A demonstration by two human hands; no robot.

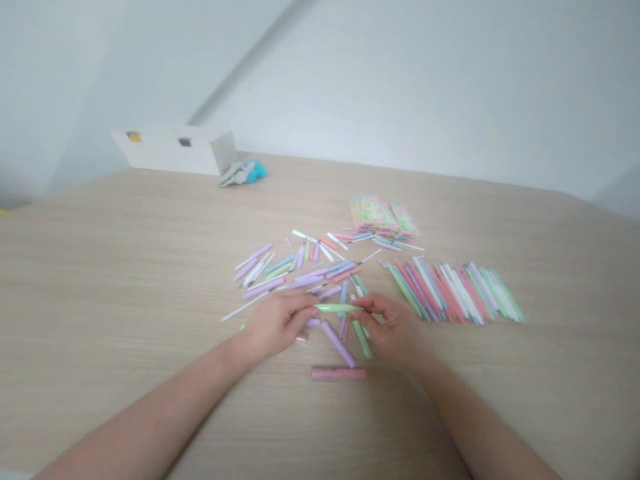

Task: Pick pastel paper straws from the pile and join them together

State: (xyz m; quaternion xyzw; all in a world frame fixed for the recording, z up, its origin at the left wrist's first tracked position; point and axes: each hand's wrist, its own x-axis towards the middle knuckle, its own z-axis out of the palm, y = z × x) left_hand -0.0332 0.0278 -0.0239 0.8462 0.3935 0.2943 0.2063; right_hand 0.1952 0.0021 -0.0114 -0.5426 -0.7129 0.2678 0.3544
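Observation:
A light green pen (pixel 337 308) lies level between my two hands, just above the wooden table (pixel 125 267). My left hand (pixel 277 321) pinches its left end and my right hand (pixel 393 327) pinches its right end. Under and behind my hands sits a loose scatter of pastel pen parts (pixel 300 270) in purple, white, blue, pink and green. A pink pen (pixel 338 374) rests alone nearest to me. A purple pen (pixel 338 343) and a green pen (pixel 361 339) lie between my hands.
A neat row of assembled pens (pixel 455 290) lies to the right. A stack of colourful packets (pixel 383 217) sits behind the scatter. At the back left stands a white box (pixel 175 150) with a grey and blue object (pixel 245 173) beside it.

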